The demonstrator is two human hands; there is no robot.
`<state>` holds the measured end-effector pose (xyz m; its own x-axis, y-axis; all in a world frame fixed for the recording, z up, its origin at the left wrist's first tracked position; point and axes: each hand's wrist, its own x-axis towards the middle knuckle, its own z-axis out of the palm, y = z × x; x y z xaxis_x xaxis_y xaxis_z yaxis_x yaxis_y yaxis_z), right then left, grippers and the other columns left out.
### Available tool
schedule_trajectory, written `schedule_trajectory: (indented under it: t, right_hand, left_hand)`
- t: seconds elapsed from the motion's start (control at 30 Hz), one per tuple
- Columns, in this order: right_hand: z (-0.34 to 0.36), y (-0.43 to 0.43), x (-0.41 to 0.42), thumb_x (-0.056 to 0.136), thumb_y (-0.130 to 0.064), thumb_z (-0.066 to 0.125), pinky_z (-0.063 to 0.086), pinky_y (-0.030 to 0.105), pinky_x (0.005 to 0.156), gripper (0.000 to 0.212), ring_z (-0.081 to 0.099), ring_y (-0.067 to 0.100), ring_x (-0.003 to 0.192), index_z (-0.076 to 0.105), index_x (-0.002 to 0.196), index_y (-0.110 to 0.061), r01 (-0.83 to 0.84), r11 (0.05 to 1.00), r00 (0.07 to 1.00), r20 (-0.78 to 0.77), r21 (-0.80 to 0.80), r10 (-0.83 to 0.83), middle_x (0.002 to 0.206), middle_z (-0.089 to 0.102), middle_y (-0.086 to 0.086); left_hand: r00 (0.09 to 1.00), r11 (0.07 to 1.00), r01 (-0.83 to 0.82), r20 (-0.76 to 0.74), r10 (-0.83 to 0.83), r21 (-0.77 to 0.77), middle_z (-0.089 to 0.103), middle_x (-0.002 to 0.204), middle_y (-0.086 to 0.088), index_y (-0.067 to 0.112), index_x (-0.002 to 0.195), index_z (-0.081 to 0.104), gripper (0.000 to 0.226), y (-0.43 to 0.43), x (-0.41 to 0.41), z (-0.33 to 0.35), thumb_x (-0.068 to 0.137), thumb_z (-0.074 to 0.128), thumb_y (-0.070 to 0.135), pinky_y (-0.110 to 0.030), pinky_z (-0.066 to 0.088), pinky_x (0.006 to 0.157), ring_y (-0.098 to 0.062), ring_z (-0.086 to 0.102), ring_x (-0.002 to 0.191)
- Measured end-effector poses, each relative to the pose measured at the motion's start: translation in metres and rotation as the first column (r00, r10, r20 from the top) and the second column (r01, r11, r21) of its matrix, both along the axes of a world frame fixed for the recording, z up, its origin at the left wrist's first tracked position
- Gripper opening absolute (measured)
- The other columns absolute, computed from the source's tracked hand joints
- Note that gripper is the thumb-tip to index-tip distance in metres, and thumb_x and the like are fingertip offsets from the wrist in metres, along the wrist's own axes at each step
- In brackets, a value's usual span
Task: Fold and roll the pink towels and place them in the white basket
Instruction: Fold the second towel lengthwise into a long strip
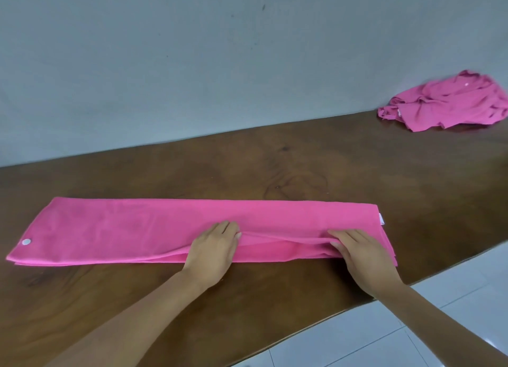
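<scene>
A: Head view first. Where does the work lie?

B: The folded towel (170, 226) lies flat on the surface (275, 163) as a long strip running from 9 o'clock to 3 o'clock, right in front of the person. A crumpled heap (450, 102) of more pink cloth sits well apart at 2 o'clock, against the wall. No white basket shows.

A: And the hands?

B: Both are on the strip's near half. The left hand (213, 249) pinches a raised ridge of the top layer near the middle. The right hand (362, 256), toward 3 o'clock, has its fingers curled on the same ridge, near the end with the white label (381, 219).

A: How will it handle?

B: Light, soft and limp, I judge. It is thin cloth that puckers between the two pinches and holds no shape alone. The uneven near edges suggest the layers slide over each other.

A: Where should one take hold?

B: For folding, at edges and corners, hands well apart so the span doesn't sag. For rolling, start at one short end, pressing evenly.
</scene>
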<state>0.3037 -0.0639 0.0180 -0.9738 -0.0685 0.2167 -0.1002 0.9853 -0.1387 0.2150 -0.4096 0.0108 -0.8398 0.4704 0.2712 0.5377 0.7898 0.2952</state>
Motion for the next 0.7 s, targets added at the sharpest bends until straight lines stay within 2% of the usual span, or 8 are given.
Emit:
schedule_trajectory:
  t: [0.07, 0.1, 0.17, 0.33, 0.43, 0.57, 0.63, 0.7]
  right_hand:
    - [-0.001, 0.012, -0.003, 0.097, -0.035, 0.059, 0.060, 0.040, 0.077, 0.028, 0.069, 0.024, 0.096, 0.069, 0.118, -0.020, -0.033, 0.995, 0.999, 0.027, 0.093, 0.031, 0.108, 0.071, 0.001]
    - [0.000, 0.017, -0.005, 0.086, -0.025, 0.074, 0.061, 0.041, 0.076, 0.032, 0.069, 0.026, 0.094, 0.070, 0.117, -0.019, -0.066, 0.989, 0.997, 0.042, 0.131, 0.061, 0.108, 0.070, 0.002]
    - [-0.003, 0.030, -0.007, 0.069, -0.010, 0.086, 0.061, 0.039, 0.073, 0.052, 0.069, 0.024, 0.092, 0.070, 0.117, -0.020, -0.132, 0.973, 0.989, 0.091, 0.191, 0.116, 0.107, 0.068, 0.002]
    - [0.008, 0.061, -0.017, 0.061, -0.004, 0.090, 0.061, 0.035, 0.066, 0.054, 0.070, 0.020, 0.083, 0.070, 0.109, -0.020, -0.173, 0.947, 0.985, 0.040, 0.271, 0.169, 0.101, 0.071, 0.000]
    - [0.023, 0.064, -0.029, 0.057, 0.003, 0.089, 0.058, 0.032, 0.062, 0.046, 0.070, 0.021, 0.069, 0.069, 0.094, -0.016, -0.180, 0.934, 0.978, -0.046, 0.308, 0.204, 0.086, 0.073, 0.002]
    - [0.046, 0.067, -0.061, 0.066, 0.001, 0.075, 0.052, 0.033, 0.060, 0.040, 0.065, 0.022, 0.069, 0.055, 0.094, -0.019, -0.183, 0.922, 0.960, -0.140, 0.343, 0.242, 0.082, 0.065, -0.001]
    - [0.062, 0.067, -0.082, 0.063, -0.001, 0.077, 0.050, 0.037, 0.061, 0.042, 0.063, 0.025, 0.072, 0.056, 0.095, -0.016, -0.166, 0.927, 0.950, -0.198, 0.335, 0.241, 0.084, 0.063, 0.000]
    - [0.080, 0.067, -0.095, 0.071, -0.003, 0.062, 0.045, 0.040, 0.064, 0.029, 0.059, 0.030, 0.073, 0.055, 0.098, -0.013, -0.133, 0.916, 0.914, -0.310, 0.379, 0.261, 0.085, 0.062, 0.005]
  left_hand:
    - [0.999, 0.999, 0.042, 0.025, -0.041, -0.032, 0.058, 0.093, 0.011, 0.023, 0.102, 0.058, 0.023, -0.002, 0.001, -0.003, 0.101, 0.048, 0.044, -0.021, 0.038, 0.062, -0.010, 0.058, 0.081]
    - [0.998, 0.997, 0.062, 0.030, -0.061, -0.054, 0.057, 0.094, 0.013, 0.025, 0.102, 0.058, 0.028, -0.003, 0.002, -0.004, 0.099, 0.050, 0.052, -0.020, 0.037, 0.062, -0.007, 0.056, 0.081]
    - [0.996, 0.993, 0.082, 0.038, -0.079, -0.080, 0.054, 0.090, 0.016, 0.028, 0.098, 0.055, 0.035, -0.005, 0.002, -0.005, 0.093, 0.051, 0.062, -0.019, 0.036, 0.060, -0.005, 0.053, 0.078]
    - [0.992, 0.991, 0.113, 0.064, -0.109, -0.077, 0.052, 0.088, 0.019, 0.032, 0.095, 0.052, 0.028, -0.006, -0.004, 0.001, 0.094, 0.057, 0.059, -0.019, 0.040, 0.057, -0.003, 0.049, 0.075]
    - [0.985, 0.984, 0.160, 0.073, -0.154, -0.079, 0.048, 0.084, 0.017, 0.033, 0.088, 0.041, 0.029, -0.010, -0.009, 0.008, 0.094, 0.068, 0.042, -0.014, 0.028, 0.054, -0.006, 0.046, 0.071]
    - [0.989, 0.989, 0.141, -0.031, -0.142, -0.037, 0.045, 0.076, 0.014, 0.031, 0.083, 0.033, 0.049, -0.009, -0.023, 0.024, 0.082, 0.079, 0.014, -0.025, 0.029, 0.046, -0.012, 0.040, 0.059]
    - [0.992, 0.995, 0.098, -0.084, -0.096, 0.026, 0.045, 0.076, 0.011, 0.027, 0.082, 0.036, 0.048, -0.004, -0.032, 0.036, 0.077, 0.078, 0.004, -0.026, 0.031, 0.044, -0.013, 0.040, 0.057]
    - [0.989, 0.995, 0.055, -0.144, -0.043, 0.080, 0.043, 0.076, 0.009, 0.023, 0.081, 0.040, 0.041, 0.001, -0.037, 0.051, 0.075, 0.074, 0.000, -0.027, 0.031, 0.042, -0.014, 0.040, 0.057]
